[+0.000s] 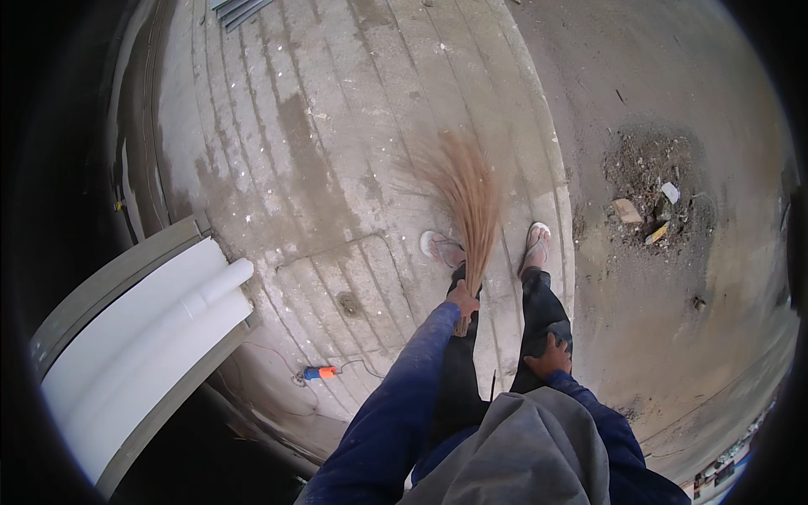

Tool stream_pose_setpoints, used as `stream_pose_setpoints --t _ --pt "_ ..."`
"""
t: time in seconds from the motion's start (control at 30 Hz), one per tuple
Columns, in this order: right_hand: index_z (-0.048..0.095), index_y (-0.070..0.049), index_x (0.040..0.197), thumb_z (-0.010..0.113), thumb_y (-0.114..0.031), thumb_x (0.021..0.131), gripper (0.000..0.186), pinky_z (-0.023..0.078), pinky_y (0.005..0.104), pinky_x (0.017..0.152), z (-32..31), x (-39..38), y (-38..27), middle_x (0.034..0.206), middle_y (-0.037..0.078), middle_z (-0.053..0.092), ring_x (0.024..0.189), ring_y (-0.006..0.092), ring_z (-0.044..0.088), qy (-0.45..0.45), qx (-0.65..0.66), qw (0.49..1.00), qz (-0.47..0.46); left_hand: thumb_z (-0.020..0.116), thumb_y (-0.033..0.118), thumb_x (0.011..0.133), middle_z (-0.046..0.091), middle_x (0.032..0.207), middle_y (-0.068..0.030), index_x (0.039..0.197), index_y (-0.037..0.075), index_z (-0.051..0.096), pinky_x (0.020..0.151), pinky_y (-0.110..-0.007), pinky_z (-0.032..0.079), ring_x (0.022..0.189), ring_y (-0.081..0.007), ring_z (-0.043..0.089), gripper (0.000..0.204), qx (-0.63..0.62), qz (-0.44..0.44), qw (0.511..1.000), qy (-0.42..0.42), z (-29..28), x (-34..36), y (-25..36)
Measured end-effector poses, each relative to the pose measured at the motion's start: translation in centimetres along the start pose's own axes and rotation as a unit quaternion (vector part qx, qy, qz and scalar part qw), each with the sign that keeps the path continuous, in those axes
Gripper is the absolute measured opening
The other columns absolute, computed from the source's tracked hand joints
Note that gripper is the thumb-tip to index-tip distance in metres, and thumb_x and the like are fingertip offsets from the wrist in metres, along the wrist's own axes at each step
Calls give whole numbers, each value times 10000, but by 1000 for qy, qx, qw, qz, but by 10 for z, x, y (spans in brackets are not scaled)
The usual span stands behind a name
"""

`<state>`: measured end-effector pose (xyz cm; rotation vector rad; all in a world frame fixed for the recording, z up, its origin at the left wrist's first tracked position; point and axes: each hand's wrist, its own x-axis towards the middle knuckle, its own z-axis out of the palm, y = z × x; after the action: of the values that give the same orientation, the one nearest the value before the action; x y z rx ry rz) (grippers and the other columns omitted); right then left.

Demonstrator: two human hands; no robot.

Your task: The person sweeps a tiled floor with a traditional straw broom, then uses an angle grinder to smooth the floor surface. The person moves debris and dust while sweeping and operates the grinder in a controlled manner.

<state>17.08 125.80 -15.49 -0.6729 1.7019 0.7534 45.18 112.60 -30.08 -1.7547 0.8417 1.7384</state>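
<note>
My left hand (462,300) is wrapped round the bound end of a stick broom (473,206). The broom's long brown bristles fan out ahead over the concrete floor, their tips smeared by motion. Its lower part passes beside my left foot, which wears a sandal. My right hand (551,358) rests on my right leg near the knee, holding nothing, with its fingers apart against the dark trousers.
Small white bits lie scattered over the grooved concrete slab (387,109). Past its right edge, a debris pile (656,189) sits on lower ground. At left are a white roll (210,290) and a blue-orange power tool (320,372) with a cord. Grey strips (240,12) lie far ahead.
</note>
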Motion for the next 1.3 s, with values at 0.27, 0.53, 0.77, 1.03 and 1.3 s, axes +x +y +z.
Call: stream_pose_setpoints --t 0.27,0.53,0.77,1.03,1.3 --pt "338 -180 1673 871 -510 802 1073 523 590 1104 -2 1 33 1636 302 400 1417 552 518 16 55 998 -19 767 278 873 730 1096 -255 1641 90 294 741 -469 621 773 -357 756 921 -6 169 985 41 -3 -116 71" --pt "363 -180 1663 875 -564 768 1100 546 618 1059 -5 4 41 1610 326 404 1375 568 543 -1 66 998 -21 771 48 916 597 893 -114 1402 31 348 481 -408 590 591 -249 652 644 -467 81 783 402 -31 -89 -11" --pt "366 -179 1662 855 -569 770 1089 554 624 1038 7 11 47 1591 324 417 1374 562 547 13 85 996 -25 830 388 833 696 1271 -286 1545 -4 377 962 -503 571 1107 -412 726 930 125 147 973 -126 143 -71 76" --pt "416 -180 1624 845 -533 777 1012 562 612 1012 -51 5 41 1558 294 444 1356 529 558 44 156 987 -20 672 605 975 654 1371 -358 1638 53 332 1076 -541 504 1260 -507 656 928 376 172 884 -217 51 -180 213" --pt "375 -211 1644 857 -548 796 1032 534 608 1068 -92 14 14 1602 283 404 1406 535 519 31 213 977 0 689 435 1000 750 1184 -294 1347 -15 622 933 -527 597 1073 -430 758 572 237 128 906 326 -288 -22 255"
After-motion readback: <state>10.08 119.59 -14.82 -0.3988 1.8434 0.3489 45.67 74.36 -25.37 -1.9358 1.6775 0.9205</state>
